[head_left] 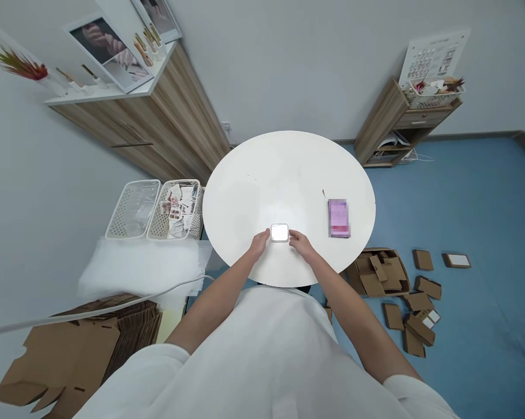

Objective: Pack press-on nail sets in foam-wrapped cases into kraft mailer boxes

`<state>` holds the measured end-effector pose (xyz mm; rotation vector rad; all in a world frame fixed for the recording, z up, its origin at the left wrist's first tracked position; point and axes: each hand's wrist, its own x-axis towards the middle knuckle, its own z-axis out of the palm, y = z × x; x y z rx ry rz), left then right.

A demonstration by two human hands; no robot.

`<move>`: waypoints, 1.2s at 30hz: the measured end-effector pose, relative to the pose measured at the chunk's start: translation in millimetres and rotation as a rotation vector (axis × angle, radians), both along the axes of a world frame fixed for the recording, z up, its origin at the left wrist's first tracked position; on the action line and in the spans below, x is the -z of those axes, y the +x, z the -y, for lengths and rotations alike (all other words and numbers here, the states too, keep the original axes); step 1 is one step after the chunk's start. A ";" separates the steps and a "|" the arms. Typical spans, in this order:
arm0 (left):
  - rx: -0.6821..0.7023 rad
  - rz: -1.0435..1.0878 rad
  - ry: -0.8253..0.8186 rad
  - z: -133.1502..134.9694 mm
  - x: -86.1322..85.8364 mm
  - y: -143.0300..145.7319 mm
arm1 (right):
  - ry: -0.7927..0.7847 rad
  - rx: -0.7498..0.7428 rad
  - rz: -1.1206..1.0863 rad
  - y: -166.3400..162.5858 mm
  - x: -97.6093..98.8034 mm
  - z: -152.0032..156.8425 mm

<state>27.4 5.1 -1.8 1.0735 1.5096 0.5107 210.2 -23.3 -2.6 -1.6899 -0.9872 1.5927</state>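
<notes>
A small white square box (pixel 279 233) lies on the round white table (pixel 288 169) near its front edge. My left hand (pixel 259 242) grips the box's left side with curled fingers. On the box's right side my right hand (pixel 300 242) holds it the same way. A pink phone-sized item (pixel 338 217) lies flat on the table to the right, apart from both hands.
Two white plastic baskets (pixel 155 208) stand left of the table, one holding small packets. Flat cardboard blanks (pixel 70 349) are stacked at lower left. Several small cardboard boxes (pixel 402 285) lie on the blue floor at right. Wooden cabinets stand against the back wall.
</notes>
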 end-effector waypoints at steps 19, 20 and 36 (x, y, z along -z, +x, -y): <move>0.893 -0.504 0.605 38.4 9.9 -41.4 | 0.379 -0.711 0.968 -4.0 9.6 53.2; 0.887 -0.506 0.608 41.4 9.3 -41.4 | 0.384 -0.712 0.974 -5.2 8.2 55.9; 0.682 -0.225 0.335 22.1 -20.7 -34.9 | 0.345 -0.664 0.915 -4.3 -20.7 64.1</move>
